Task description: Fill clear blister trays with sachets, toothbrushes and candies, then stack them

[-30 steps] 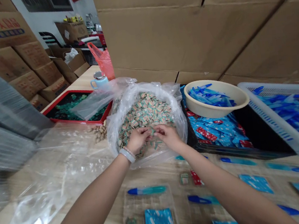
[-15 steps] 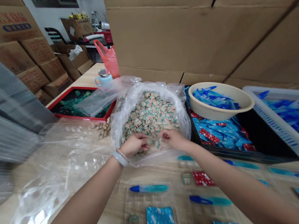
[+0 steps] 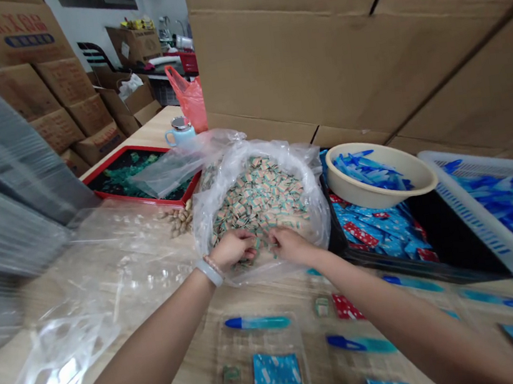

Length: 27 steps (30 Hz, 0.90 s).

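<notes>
A clear plastic bag (image 3: 318,209) lies with its mouth rolled back, full of small beige-and-green pieces (image 3: 260,185). Over its near edge, my left hand (image 3: 236,249) has its fingers curled together around one of those small pieces, seen only in part. Close by on the right, my right hand (image 3: 287,244) is closed with its fingertips among the pieces; whatever it pinches is hidden. Nearer me on the table lie clear trays, each with compartments. One holds a blue pen-shaped item (image 3: 257,323), a blue packet (image 3: 276,371) and a small greenish piece (image 3: 231,378).
At right stand a cream basin (image 3: 425,179) of blue items, a black crate (image 3: 461,240) of blue and red packets, and a white basket (image 3: 493,233). A red-rimmed tray (image 3: 144,200), a light-blue mug (image 3: 182,132) and clear plastic sheets (image 3: 118,254) are at left.
My right hand has moved slightly left, closer to my left hand. The left hand stays nearly in place, and the view has shifted a little.
</notes>
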Each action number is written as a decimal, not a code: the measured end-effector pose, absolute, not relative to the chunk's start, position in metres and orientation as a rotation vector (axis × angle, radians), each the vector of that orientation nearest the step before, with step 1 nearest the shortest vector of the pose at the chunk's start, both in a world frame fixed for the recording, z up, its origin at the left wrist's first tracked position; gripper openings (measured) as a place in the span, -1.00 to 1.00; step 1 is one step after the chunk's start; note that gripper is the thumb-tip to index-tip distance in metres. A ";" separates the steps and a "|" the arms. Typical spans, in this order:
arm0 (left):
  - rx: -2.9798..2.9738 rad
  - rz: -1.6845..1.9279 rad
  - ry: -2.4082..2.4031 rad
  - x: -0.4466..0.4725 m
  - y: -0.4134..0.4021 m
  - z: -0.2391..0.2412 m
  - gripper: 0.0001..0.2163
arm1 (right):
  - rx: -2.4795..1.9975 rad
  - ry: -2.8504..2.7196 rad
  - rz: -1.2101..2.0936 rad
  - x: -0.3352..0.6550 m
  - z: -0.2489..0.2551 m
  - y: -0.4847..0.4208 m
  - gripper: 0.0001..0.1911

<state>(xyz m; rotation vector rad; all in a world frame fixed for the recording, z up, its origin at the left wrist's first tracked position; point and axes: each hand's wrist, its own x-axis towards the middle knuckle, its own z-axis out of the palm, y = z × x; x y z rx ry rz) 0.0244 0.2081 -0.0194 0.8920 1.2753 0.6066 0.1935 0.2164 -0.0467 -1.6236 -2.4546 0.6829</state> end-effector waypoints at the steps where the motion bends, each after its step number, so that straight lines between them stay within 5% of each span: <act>1: 0.890 0.619 1.289 0.024 0.208 -0.019 -0.94 | -1.625 -2.417 0.723 0.192 -0.046 0.215 -0.90; 7: 0.866 0.671 1.331 0.020 0.208 -0.014 -0.96 | -1.523 -2.259 0.981 0.182 -0.046 0.220 -0.90; 17: 0.890 0.711 1.328 0.018 0.207 -0.023 -0.94 | -1.599 -2.536 0.593 0.176 -0.041 0.212 -0.86; 27: 1.068 0.726 1.304 0.021 0.201 -0.028 -0.90 | -1.420 -2.459 0.676 0.178 -0.055 0.196 -0.83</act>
